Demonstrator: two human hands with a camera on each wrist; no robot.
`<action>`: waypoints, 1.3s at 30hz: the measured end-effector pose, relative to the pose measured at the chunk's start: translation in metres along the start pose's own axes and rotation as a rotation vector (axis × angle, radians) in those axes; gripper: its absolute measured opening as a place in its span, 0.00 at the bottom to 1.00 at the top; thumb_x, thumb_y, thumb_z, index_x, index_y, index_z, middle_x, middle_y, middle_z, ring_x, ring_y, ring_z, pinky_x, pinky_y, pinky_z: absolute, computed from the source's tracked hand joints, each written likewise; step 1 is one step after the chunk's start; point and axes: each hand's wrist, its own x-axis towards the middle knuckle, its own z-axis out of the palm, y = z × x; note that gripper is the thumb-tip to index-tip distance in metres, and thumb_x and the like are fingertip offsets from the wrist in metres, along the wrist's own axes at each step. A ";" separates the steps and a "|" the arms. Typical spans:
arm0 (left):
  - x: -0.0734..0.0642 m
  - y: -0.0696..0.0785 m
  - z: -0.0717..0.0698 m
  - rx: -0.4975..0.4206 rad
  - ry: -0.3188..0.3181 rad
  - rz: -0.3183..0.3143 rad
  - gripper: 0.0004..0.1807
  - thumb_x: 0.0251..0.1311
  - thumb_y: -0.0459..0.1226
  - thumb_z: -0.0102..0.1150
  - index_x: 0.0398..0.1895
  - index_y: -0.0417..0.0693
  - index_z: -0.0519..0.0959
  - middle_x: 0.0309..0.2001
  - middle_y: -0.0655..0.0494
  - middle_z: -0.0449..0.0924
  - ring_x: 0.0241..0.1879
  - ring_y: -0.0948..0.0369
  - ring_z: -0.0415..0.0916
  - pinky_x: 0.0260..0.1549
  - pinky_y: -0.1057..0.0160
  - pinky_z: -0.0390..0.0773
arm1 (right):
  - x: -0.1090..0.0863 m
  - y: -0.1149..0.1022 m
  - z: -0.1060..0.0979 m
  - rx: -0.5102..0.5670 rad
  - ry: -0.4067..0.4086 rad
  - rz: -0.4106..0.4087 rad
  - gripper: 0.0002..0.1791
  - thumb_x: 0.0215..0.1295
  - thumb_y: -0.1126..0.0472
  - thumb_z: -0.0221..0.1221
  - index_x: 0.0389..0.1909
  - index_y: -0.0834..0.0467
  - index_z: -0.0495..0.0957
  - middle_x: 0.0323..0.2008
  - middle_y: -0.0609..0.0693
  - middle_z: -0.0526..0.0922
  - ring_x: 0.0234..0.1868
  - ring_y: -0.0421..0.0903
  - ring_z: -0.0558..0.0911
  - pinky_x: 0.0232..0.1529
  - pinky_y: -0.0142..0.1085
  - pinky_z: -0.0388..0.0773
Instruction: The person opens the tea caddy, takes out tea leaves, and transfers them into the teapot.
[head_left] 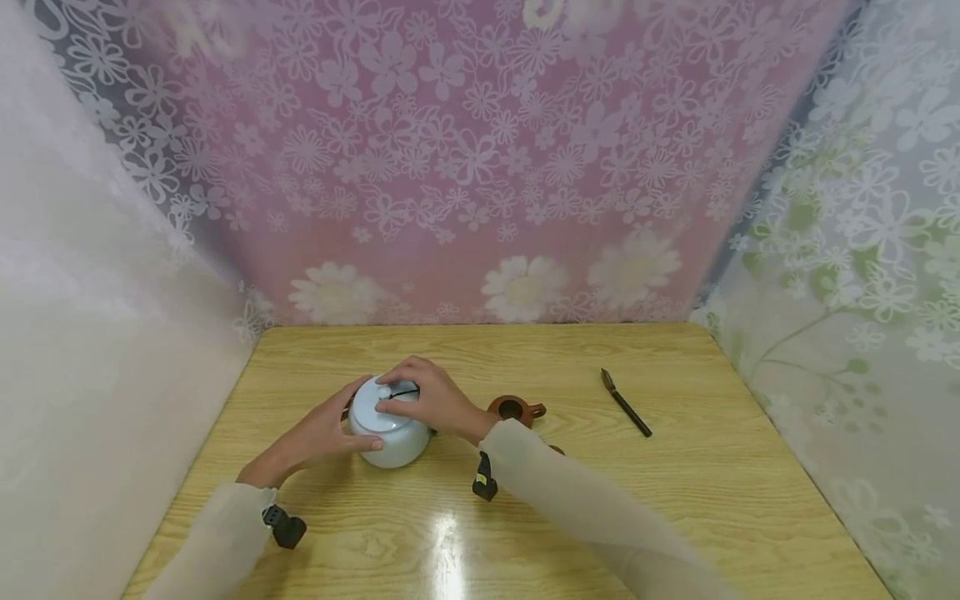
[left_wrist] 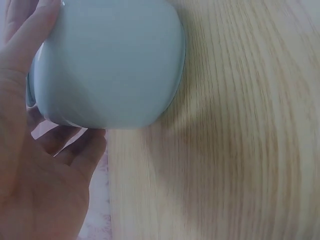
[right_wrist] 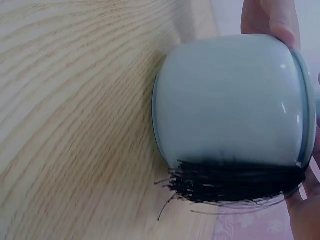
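Observation:
A pale blue-white lidded jar (head_left: 401, 446) stands on the table, left of the middle. My left hand (head_left: 326, 429) grips its side, thumb at the front and fingers round the far side. In the left wrist view, the left hand (left_wrist: 47, 185) curves round the jar (left_wrist: 115, 65). Over the lid (head_left: 367, 408), my right hand (head_left: 435, 400) holds the knob (head_left: 384, 392) between thumb and fingers. A black cord (head_left: 405, 392) runs from the knob under that hand. In the right wrist view, a black tassel (right_wrist: 235, 182) hangs against the jar's side.
A small brown clay teapot (head_left: 504, 403) with a dark opening stands beyond the right wrist. A brown piece (head_left: 557, 449) is mostly hidden behind the right sleeve. A dark pen-like stick (head_left: 626, 404) lies farther right on the wooden table (head_left: 720, 500). Floral cloths surround the table.

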 end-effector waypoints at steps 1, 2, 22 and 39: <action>0.000 0.000 0.000 -0.008 0.001 -0.002 0.65 0.66 0.54 0.77 0.91 0.44 0.43 0.87 0.37 0.53 0.83 0.35 0.59 0.75 0.28 0.68 | 0.001 0.000 0.002 -0.004 0.005 -0.001 0.23 0.73 0.45 0.72 0.64 0.47 0.87 0.57 0.46 0.82 0.58 0.41 0.81 0.58 0.45 0.87; 0.000 -0.001 0.000 -0.014 0.003 -0.003 0.64 0.66 0.54 0.78 0.91 0.45 0.44 0.87 0.37 0.53 0.83 0.35 0.59 0.75 0.29 0.67 | 0.002 0.001 0.003 -0.011 0.010 -0.004 0.22 0.73 0.45 0.72 0.63 0.47 0.88 0.56 0.45 0.82 0.57 0.40 0.81 0.58 0.43 0.87; -0.003 -0.003 0.002 -0.050 0.013 0.041 0.63 0.69 0.50 0.76 0.91 0.43 0.40 0.87 0.35 0.52 0.81 0.35 0.62 0.73 0.30 0.72 | 0.013 0.005 0.032 -0.057 0.165 -0.029 0.11 0.73 0.48 0.72 0.50 0.47 0.91 0.41 0.44 0.81 0.43 0.40 0.78 0.48 0.31 0.80; -0.002 -0.007 0.007 -0.097 0.024 -0.001 0.65 0.67 0.52 0.77 0.92 0.51 0.40 0.89 0.43 0.49 0.85 0.38 0.56 0.77 0.29 0.66 | 0.013 0.011 0.048 -0.032 0.315 -0.060 0.07 0.76 0.54 0.69 0.42 0.53 0.91 0.52 0.50 0.90 0.58 0.49 0.86 0.59 0.40 0.86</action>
